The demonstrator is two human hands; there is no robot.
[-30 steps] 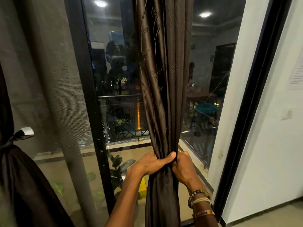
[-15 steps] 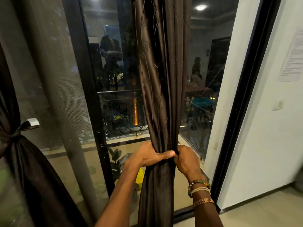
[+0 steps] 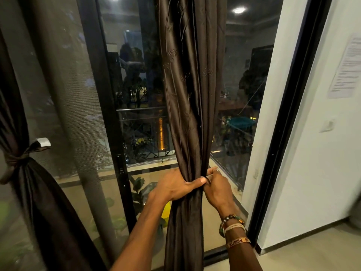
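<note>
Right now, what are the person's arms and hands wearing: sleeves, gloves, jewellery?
Both forearms are bare: no sleeves, no gloves. The left hand wears nothing. Below the right hand sit three wristbands: a dark beaded bracelet with green beads, a pale cord band, and an orange woven band with markings.

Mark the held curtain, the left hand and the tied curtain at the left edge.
held curtain [image 3: 192, 98], head view, on its hanging folds.
left hand [image 3: 172, 186], head view, on the back of the hand.
tied curtain [image 3: 39, 202], head view, on the cloth below its knot.
</note>
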